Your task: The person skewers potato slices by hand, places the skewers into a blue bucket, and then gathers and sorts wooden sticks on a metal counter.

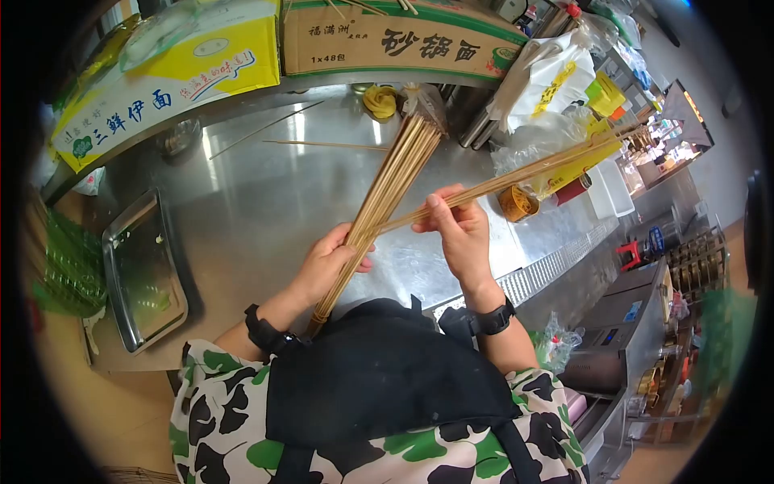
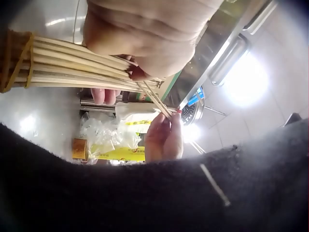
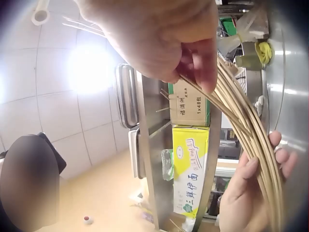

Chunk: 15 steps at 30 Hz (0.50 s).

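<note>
A thick bundle of long bamboo skewers (image 1: 397,179) slants across the middle of the head view. My left hand (image 1: 329,256) grips it on its lower half, thumb across the front. Rubber bands (image 2: 30,60) circle the bundle's near end in the left wrist view, and clear plastic (image 1: 425,106) surrounds the far end. To the right, my right hand (image 1: 465,232) pinches a few thin skewers (image 1: 540,167) between thumb and fingers. Their near ends overlap the bundle just above the left hand, while their far ends point to the upper right.
Two loose skewers (image 1: 322,144) lie on the steel table (image 1: 242,234). A metal tray (image 1: 121,278) sits at left. Printed cartons (image 1: 347,44) line the shelf behind. Plastic bags (image 1: 548,77) and an orange tin (image 1: 517,205) stand at the right.
</note>
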Each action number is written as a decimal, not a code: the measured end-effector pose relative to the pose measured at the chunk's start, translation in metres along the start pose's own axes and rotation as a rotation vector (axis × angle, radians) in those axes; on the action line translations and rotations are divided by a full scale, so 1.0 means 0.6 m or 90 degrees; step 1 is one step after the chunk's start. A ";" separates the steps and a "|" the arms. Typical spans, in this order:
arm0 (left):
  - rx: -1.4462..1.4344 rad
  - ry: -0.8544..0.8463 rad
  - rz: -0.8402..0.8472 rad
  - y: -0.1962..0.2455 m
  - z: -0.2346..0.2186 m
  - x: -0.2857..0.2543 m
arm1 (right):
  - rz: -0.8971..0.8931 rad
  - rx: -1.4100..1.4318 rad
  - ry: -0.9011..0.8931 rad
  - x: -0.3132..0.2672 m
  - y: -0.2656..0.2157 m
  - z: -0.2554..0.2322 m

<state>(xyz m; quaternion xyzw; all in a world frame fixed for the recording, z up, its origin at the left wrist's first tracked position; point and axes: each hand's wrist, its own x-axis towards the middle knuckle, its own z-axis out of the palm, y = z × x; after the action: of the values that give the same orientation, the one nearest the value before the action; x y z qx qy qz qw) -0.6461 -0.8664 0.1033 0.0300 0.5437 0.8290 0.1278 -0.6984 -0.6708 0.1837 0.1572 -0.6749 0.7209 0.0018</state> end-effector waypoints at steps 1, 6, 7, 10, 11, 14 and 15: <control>0.008 -0.006 0.000 0.005 0.004 0.000 | -0.005 -0.019 -0.001 0.000 -0.005 0.004; 0.071 0.006 0.027 0.003 0.015 0.003 | 0.014 -0.058 -0.015 0.010 -0.005 0.020; 0.065 0.011 0.040 0.000 0.017 0.002 | 0.040 -0.035 -0.035 0.009 0.001 0.025; 0.000 0.006 0.069 -0.005 0.018 0.003 | 0.096 0.023 -0.089 -0.002 0.044 0.045; -0.030 0.003 0.077 -0.006 0.016 0.002 | 0.102 0.006 -0.116 -0.009 0.053 0.053; 0.181 -0.002 0.098 0.000 0.018 -0.003 | 0.092 -0.069 -0.174 -0.020 0.075 0.066; 0.195 -0.004 0.087 0.003 0.020 -0.002 | 0.118 -0.027 -0.180 -0.018 0.071 0.066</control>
<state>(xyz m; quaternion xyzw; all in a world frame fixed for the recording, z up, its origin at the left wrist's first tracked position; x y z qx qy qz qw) -0.6432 -0.8569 0.1101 0.0888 0.6601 0.7429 0.0670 -0.6882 -0.7109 0.1416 0.1941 -0.6952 0.6742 -0.1565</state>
